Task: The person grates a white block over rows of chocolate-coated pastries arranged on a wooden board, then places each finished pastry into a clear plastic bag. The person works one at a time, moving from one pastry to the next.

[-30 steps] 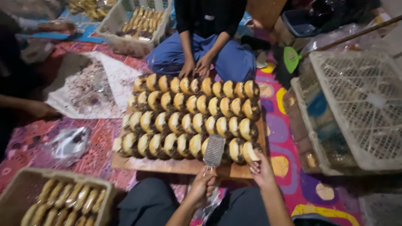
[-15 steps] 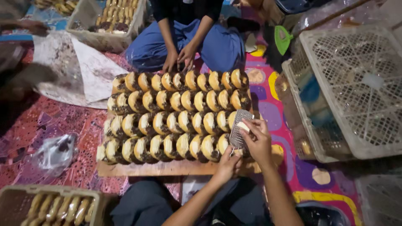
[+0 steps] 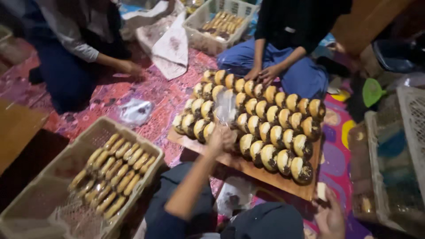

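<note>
Two hands apart: left hand [image 3: 220, 138] grip clamped on clear plastic wrapper [image 3: 226, 106] over near-left buns [image 3: 197, 126], right hand [image 3: 330, 217] loosely open beside wooden board [image 3: 283, 183].

This looks like a home-run bakery's packing floor. People sit cross-legged on a patterned floor mat [image 3: 146, 95] around a wooden board [image 3: 248, 166] stacked with rows of buns [image 3: 265, 119]. Plastic crates of buns sit at 8 o'clock [image 3: 53, 186] and 12 o'clock [image 3: 199, 26].
</note>
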